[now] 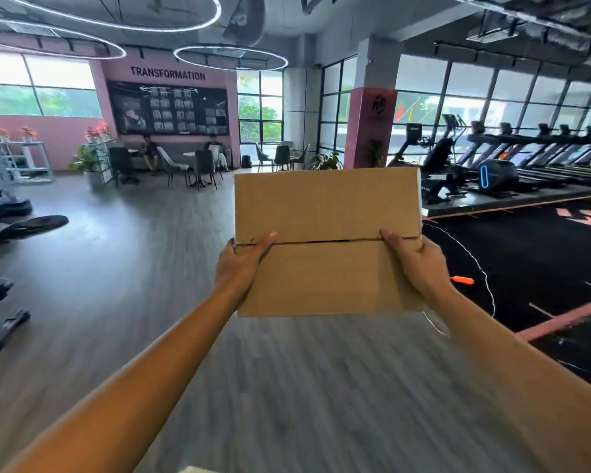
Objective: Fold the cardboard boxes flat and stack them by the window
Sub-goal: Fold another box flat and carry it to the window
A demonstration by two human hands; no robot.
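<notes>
Flattened box point(326, 213) held out chest-high over gym floor point(116, 268), gripped at side edges by left hand point(241, 264) and right hand point(415, 264). Risk judged: cut seam gaping, lower flap swinging open, grip lost before windows point(423, 97) reached.

**Both arms out, both hands clamped**

My two bare arms reach straight forward, nearly parallel, forearms rising toward the middle of the view. My left hand point(241, 264) grips the left edge of the cardboard box point(326, 244), thumb lying flat across its face, fingers hidden behind. My right hand point(415, 264) holds the right edge the same way, thumb on top, wrist bent slightly inward.
</notes>
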